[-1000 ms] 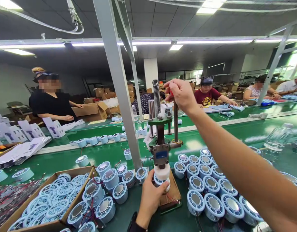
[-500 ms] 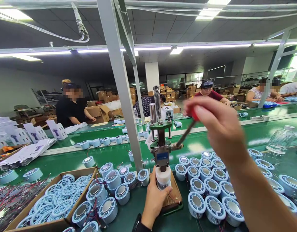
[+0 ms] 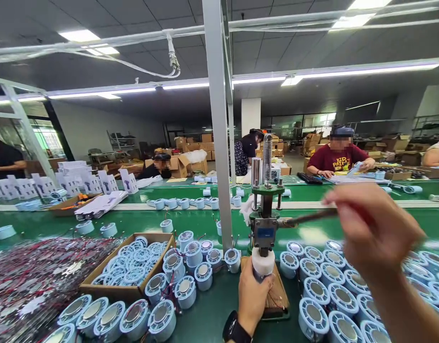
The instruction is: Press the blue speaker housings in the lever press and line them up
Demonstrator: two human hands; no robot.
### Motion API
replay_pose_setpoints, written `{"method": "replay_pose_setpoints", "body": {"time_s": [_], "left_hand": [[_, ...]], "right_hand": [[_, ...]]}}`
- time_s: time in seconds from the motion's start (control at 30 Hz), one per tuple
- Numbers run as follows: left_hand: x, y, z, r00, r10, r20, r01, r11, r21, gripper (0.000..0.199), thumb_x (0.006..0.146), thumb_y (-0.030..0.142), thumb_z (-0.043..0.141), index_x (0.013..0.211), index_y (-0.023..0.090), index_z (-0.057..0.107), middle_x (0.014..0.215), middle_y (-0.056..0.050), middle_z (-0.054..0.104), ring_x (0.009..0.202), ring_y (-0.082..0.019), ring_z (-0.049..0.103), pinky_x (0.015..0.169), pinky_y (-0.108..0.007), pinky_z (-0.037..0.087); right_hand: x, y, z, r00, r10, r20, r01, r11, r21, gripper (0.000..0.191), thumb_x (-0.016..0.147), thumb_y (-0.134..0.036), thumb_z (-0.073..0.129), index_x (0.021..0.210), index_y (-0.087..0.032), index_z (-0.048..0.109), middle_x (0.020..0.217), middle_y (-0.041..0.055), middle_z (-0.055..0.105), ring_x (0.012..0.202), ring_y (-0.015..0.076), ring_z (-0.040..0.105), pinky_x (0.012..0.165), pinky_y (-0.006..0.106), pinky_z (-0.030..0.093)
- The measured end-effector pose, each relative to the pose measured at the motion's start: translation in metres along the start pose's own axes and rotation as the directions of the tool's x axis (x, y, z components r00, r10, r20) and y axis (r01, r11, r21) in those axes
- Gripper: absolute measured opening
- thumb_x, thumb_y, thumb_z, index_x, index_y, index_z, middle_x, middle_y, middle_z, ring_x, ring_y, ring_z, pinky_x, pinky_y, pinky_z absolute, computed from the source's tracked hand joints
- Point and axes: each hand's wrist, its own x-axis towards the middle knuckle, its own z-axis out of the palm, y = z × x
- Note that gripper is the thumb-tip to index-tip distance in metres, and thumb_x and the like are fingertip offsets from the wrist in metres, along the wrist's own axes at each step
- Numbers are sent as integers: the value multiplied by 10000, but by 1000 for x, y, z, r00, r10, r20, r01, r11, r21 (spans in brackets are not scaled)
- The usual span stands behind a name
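Note:
A hand press (image 3: pixel 265 228) with a tall spring stands on a brown base plate (image 3: pixel 279 297). Its white plastic head (image 3: pixel 263 261) sits directly over a part that my left hand (image 3: pixel 254 293) grips from the left, thumb and fingers round it; the part is mostly covered. My right hand (image 3: pixel 378 228), blurred, is closed round the red knob of the press lever (image 3: pixel 312 216), which sticks out roughly level to the right. Light blue round housings (image 3: pixel 314 314) with metal discs stand in rows right of the press. More such housings (image 3: pixel 185 290) stand to its left.
A cardboard box (image 3: pixel 114 289) holds light blue rings. Wired metal parts (image 3: pixel 34 286) are heaped at the far left. A grey post (image 3: pixel 219 119) rises behind the press. Several people work beyond the green belt (image 3: pixel 191 221).
The view has swung left, so the scene sits further right. My right hand has lowered the lever from a raised slant to nearly level. My left hand keeps its grip under the press head.

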Motion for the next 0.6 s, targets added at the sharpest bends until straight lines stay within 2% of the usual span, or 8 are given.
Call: {"method": "replay_pose_setpoints", "body": {"time_s": [0.1, 0.17, 0.23, 0.33, 0.5, 0.6], "left_hand": [[0, 0, -1, 1000, 23, -1, -23, 1000, -14, 500, 729, 220, 656, 1220, 180, 572, 1151, -80, 687, 1053, -250, 630, 929, -333, 455], [1, 0, -2, 999, 39, 2, -39, 999, -20, 499, 740, 222, 648, 1229, 178, 556, 1152, -80, 684, 1050, -247, 630, 940, -340, 449], [1, 0, -2, 999, 52, 6, -52, 998, -24, 480, 754, 232, 642, 1222, 176, 550, 1144, -79, 683, 1042, -245, 631, 941, -344, 449], [-3, 5, 1, 998, 63, -6, -63, 998, -27, 504, 756, 217, 646, 1243, 183, 523, 1171, -75, 670, 1063, -230, 626, 957, -331, 446], [-25, 16, 11, 996, 33, -82, -32, 999, 17, 498, 719, 197, 701, 1200, 188, 571, 1155, -83, 665, 1068, -223, 618, 955, -302, 455], [-41, 18, 10, 988, -6, -153, 18, 997, 76, 551, 674, 216, 759, 1200, 218, 597, 1140, -70, 646, 1083, -228, 595, 966, -305, 446]], "right_hand": [[77, 41, 53, 990, 98, 99, -100, 995, 10, 163, 812, -269, 469, 733, -224, 604, 673, 6, 589, 655, 164, 572, 634, 309, 447], [103, 65, 83, 979, 155, 133, -152, 988, -35, 176, 786, -277, 437, 679, -208, 558, 590, -5, 548, 582, 147, 524, 599, 283, 405], [111, 80, 99, 980, 163, 117, -156, 986, -61, 182, 783, -284, 421, 664, -204, 532, 562, -13, 529, 566, 139, 509, 604, 271, 388], [106, 85, 103, 980, 170, 104, -164, 984, -65, 187, 806, -293, 410, 700, -202, 535, 574, -17, 531, 580, 134, 512, 615, 259, 371], [95, 78, 88, 973, 178, 147, -180, 984, -2, 171, 830, -274, 464, 691, -210, 540, 565, -15, 505, 571, 134, 473, 614, 279, 335], [94, 89, 90, 979, 124, 163, -139, 987, 83, 189, 879, -277, 465, 716, -217, 538, 558, -19, 495, 563, 137, 471, 619, 289, 346]]}}
